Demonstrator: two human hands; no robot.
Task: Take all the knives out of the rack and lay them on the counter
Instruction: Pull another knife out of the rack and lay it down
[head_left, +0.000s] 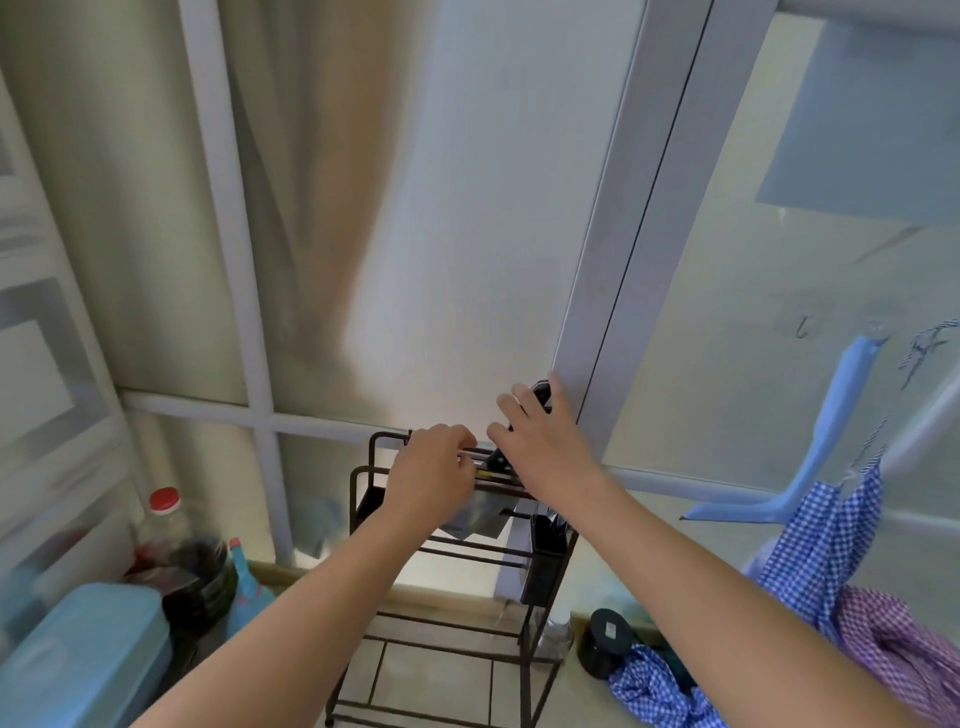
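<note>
Head view: my left hand (434, 467) is clamping the rack (457, 551) steady, my right hand (540, 441) is gripping a knife handle (540, 395); I'm wanting a straight upward pull, blade clear of the bars.

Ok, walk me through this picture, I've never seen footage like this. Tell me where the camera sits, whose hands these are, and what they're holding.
There is one picture, from a wide-angle camera worn on a person's head, looking down along their bare arms. No machine is involved. The left hand rests on the top bars of a dark wire rack standing on a tiled counter. The right hand grips the dark handle of a knife above the rack. A broad blade hangs in the rack below the hands. Around the rack: a red-capped bottle and a blue box on the left, checked cloths on the right. No knife is seen on the counter yet.
</note>
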